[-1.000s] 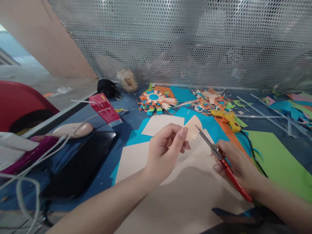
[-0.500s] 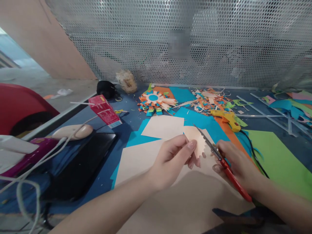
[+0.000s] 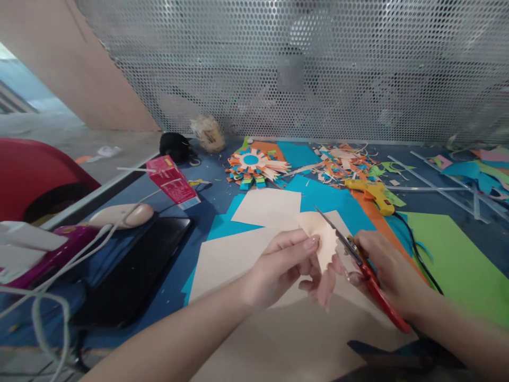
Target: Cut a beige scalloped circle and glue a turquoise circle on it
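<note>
Between the thumb and fingers of my left hand (image 3: 284, 265) is a small cream paper piece (image 3: 324, 239), its right edge cut in a jagged fringe. My right hand (image 3: 384, 265) is closed round red-handled scissors (image 3: 369, 276). Their blades point up and away, right beside the fringed edge; whether they touch the paper I cannot tell. Under both hands lies a large cream sheet (image 3: 230, 260). A smaller cream sheet (image 3: 268, 207) rests just beyond on blue paper (image 3: 326, 193). Farther back sits a layered paper flower (image 3: 251, 161) with a blue centre.
Paper scraps (image 3: 345, 162) are heaped at the back. A yellow glue gun (image 3: 371, 195) and green paper (image 3: 457, 260) lie to the right, with clear glue sticks (image 3: 429, 189) beyond. On the left are a phone (image 3: 139, 270), a pink drink carton (image 3: 173, 180) and white cables (image 3: 85, 254).
The paper piece has turned and tilted in my left hand, showing more of its fringe. My left hand's lower fingers have spread downward. The scissors have barely shifted.
</note>
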Demonstrator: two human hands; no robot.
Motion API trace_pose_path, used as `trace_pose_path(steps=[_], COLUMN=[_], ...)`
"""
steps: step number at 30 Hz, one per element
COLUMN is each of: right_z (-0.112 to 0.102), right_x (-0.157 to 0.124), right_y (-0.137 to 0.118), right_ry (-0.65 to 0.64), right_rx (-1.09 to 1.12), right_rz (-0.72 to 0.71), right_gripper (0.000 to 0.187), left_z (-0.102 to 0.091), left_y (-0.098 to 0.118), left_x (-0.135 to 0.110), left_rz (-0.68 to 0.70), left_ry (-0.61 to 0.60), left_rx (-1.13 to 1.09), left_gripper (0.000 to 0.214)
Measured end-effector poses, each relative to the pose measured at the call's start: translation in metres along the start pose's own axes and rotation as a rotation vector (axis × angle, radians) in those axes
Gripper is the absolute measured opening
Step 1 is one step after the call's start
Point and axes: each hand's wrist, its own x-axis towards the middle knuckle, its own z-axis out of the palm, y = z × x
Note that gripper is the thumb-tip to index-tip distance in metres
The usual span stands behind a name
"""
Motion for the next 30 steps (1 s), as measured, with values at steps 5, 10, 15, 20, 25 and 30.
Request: trace_pose_path(steps=[5,10,15,20,25,30], right_z=[0.001,0.002,-0.003,-0.003,0.003,0.005], right_x=[0.000,-0.003,0.001,0.003,-0.001,-0.001], right_y=[0.002,0.003,-0.003,-0.003,0.002,0.005], right_ry=[-0.028,-0.031,-0.023,0.030,0.116,0.090], right_rx=[0.073,0.082,0.017,-0.042,-0.068,-0.052], right_rz=[0.018,0.039,0.000,-0.042,-0.042,0.010], right_gripper=[0.022,0.026,0.023,0.020,0.017,0.017], left_z=[-0.002,-0.001,0.002,0.005,0.004,0.002], left_y=[0.002,0.005,0.004,0.003,0.004,0.008], left_x=[0.001,0.002,0.002,0.003,0.006,0.010], left_rz=[-0.022,-0.051,-0.066,-0.042,0.083,0.156], left_ry=[-0.159,-0.176,-0.192,-0.082,0.153,0.260], left_rx=[-0.005,0.073,0.091,0.084,0.161,0.264], left_gripper=[0.037,0.046,0.046,0.043,0.043,0.043])
